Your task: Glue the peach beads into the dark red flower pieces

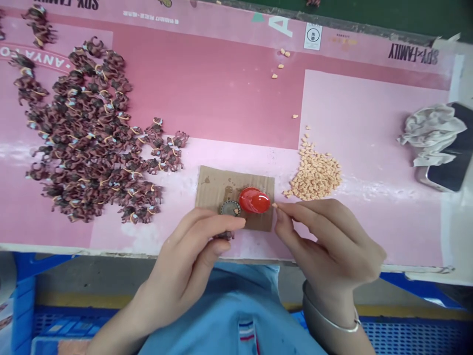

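Between the thumb and fingers of my left hand [195, 246] is a small dark brown figurine [223, 235], mostly hidden by the fingers. My right hand [325, 236] pinches a tiny beige piece [274, 205] at its fingertips. That piece is just right of a glossy red cap-like dish [248, 196] on a cardboard sheet [210, 187]. Left of the dish, close above my left fingers, lies a bottle cap [229, 208] with something small in it. A heap of beige pieces [316, 172] lies beyond my right hand.
Many dark brown figurines [96, 143] with yellowish bands spread across the table's left side. A few stray beige pieces [281, 66] lie farther back. At the right, a crumpled pale cloth [430, 130] rests on a dark phone-like object [449, 172]. Printed pink sheets [207, 88] cover the table.
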The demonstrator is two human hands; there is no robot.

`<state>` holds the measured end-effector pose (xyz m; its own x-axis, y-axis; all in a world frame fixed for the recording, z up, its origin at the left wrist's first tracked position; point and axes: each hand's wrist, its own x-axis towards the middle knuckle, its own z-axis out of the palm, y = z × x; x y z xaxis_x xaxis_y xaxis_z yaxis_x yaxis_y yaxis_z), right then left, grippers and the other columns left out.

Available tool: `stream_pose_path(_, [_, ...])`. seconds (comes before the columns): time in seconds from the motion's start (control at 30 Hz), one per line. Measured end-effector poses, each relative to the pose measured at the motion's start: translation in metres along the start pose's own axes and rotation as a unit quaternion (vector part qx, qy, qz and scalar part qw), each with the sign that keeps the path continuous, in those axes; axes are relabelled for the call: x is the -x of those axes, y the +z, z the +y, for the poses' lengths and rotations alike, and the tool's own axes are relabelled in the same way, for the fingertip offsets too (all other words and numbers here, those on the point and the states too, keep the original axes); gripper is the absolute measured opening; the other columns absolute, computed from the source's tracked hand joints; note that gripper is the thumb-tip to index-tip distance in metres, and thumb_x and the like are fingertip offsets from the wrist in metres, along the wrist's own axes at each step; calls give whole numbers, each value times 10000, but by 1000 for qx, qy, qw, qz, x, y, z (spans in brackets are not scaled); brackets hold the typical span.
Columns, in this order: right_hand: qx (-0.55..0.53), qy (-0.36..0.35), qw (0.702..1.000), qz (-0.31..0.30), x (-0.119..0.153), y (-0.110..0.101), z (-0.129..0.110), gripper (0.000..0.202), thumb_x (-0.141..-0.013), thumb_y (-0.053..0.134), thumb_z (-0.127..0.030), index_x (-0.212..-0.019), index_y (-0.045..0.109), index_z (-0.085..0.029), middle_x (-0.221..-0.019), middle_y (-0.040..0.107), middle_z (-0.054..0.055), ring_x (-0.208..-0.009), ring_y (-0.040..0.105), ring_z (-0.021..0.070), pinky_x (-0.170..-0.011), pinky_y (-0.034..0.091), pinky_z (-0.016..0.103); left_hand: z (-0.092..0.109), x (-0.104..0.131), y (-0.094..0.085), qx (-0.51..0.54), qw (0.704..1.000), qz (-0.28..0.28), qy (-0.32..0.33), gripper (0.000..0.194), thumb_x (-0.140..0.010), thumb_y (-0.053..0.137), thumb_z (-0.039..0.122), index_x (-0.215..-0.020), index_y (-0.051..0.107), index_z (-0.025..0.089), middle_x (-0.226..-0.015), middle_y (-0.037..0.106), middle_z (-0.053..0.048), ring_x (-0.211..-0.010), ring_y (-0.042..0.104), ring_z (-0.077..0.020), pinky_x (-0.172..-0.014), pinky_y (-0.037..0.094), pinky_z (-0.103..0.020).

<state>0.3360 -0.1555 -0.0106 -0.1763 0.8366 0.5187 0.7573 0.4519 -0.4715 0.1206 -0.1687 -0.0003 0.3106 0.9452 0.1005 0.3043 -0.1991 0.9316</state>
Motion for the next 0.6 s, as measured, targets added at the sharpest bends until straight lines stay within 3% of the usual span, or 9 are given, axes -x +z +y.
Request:
stream_pose_path(0.17, [29,-49,998,-7,-4,2,6,289,-871,752,15,-1010,660,-221,-756,692,22,-668,626,167,-603,519,353,-6,10,-2,18,999,14,-30,349,-1079,530,150,-1401,575,277,-1175,688,-7,-1028,680,-67,-933,528,-85])
stream_pose_path(0.23, [29,-50,998,-12,-4,1,4,289,-868,757,11,-1002,655,-224,-748,677,16,-667,619,169,-594,508,358,-8,12,0,48,996,52,-50,355,-1043,606,140,-1368,595,284,-1200,696,-3,-1049,698,-68,-924,535,-69])
stream_pose_path(0.33, [33,-44,998,-23,-5,-1,1,286,-866,766,1,-996,650,-226,-747,664,9,-669,605,169,-595,502,363,-11,14,1,112,988,86,-66,291,-1006,669,125,-1253,656,279,-1068,710,20,-949,726,-58,-864,555,-50])
stream_pose_path(0.5, [30,-55,998,-29,-7,-1,-1,305,-838,783,28,-987,651,-204,-730,648,-1,-663,561,143,-589,493,335,-10,8,3,221,968,70,-92,263,-1026,660,171,-1229,732,322,-1000,757,37,-850,743,-43,-802,568,-35])
stream_pose_path(0.6, [3,-45,999,-17,-8,-5,-6,240,-859,754,26,-938,679,-188,-722,652,-5,-666,564,127,-581,503,316,-5,3,3,302,940,60,-143,247,-1055,626,251,-1219,771,366,-980,783,34,-801,740,-46,-745,576,-41])
